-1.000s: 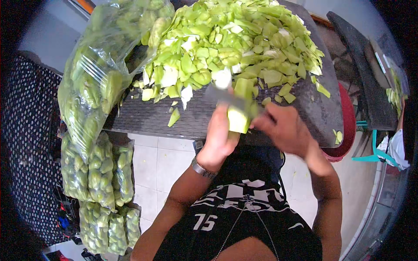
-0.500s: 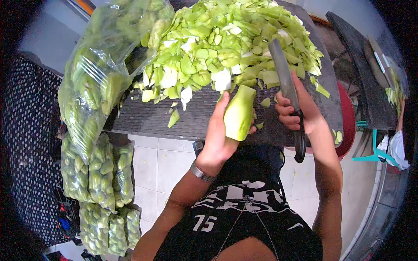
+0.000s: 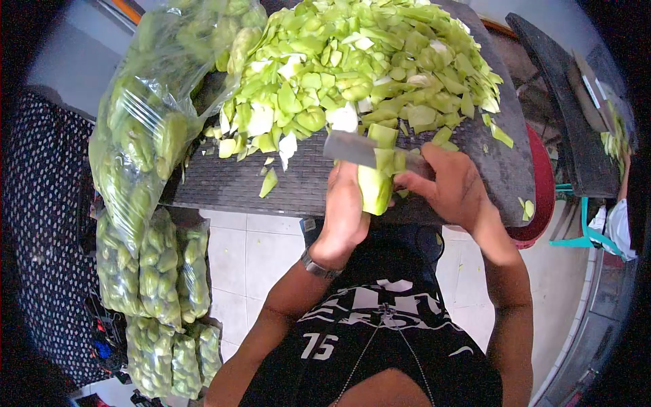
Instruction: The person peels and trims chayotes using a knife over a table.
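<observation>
My left hand is wrapped around a peeled, pale green chayote, holding it upright near the table's front edge. In my right hand is a kitchen knife, its handle hidden by the fingers. The blade lies across the upper part of the chayote, pointing left, and is blurred in places. A thin green slice seems to lie against the blade. Just beyond both hands rises a large heap of cut chayote pieces on the dark woven-pattern table.
A big clear plastic bag of whole chayotes leans over the table's left side. Several filled bags stand on the floor below it. At right are a red basin, a teal stool and another dark table with a person's arm beside it.
My right hand has swung the knife from upright beside the chayote to lying across it, blade leftward. The left hand still holds the chayote in nearly the same place.
</observation>
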`<action>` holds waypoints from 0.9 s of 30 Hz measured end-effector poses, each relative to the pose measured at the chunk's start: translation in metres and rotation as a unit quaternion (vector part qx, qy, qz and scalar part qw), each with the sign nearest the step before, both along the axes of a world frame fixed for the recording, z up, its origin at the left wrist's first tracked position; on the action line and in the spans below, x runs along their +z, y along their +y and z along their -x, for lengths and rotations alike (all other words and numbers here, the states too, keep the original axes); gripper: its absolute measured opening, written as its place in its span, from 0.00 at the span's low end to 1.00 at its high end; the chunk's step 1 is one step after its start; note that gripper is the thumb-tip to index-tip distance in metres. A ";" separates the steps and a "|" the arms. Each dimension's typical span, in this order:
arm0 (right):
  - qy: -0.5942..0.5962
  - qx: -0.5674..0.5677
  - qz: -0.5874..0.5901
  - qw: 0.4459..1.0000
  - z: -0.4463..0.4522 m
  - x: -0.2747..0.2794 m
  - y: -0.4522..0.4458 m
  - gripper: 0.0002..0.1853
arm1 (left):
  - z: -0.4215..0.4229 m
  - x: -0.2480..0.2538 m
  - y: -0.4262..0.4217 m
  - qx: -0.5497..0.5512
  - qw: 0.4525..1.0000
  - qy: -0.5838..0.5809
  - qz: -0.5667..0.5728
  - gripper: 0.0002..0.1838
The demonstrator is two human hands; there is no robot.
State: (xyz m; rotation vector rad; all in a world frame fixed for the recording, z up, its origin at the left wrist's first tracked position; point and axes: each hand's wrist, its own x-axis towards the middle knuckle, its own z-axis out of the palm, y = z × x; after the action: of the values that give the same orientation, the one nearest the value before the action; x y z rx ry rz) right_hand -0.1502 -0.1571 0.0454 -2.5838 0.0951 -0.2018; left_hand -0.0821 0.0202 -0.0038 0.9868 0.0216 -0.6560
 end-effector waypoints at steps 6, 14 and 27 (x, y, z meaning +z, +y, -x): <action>0.337 -0.148 -0.554 0.747 -0.020 -0.023 -0.062 0.39 | -0.003 0.018 0.009 -0.068 0.996 0.049 0.035 0.27; -0.015 0.087 -0.239 0.967 0.002 -0.041 -0.007 0.33 | -0.022 -0.003 -0.001 -0.017 0.980 0.135 0.147 0.24; -0.015 0.061 0.042 0.997 0.019 -0.004 0.031 0.33 | -0.017 -0.009 -0.002 -0.054 0.979 0.118 0.157 0.29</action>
State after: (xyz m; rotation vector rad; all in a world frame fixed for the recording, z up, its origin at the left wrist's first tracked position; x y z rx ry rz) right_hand -0.1695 -0.1258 0.0410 -2.6582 -0.0837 -0.2034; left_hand -0.0649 0.0179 -0.0131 0.6053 0.0714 -0.8458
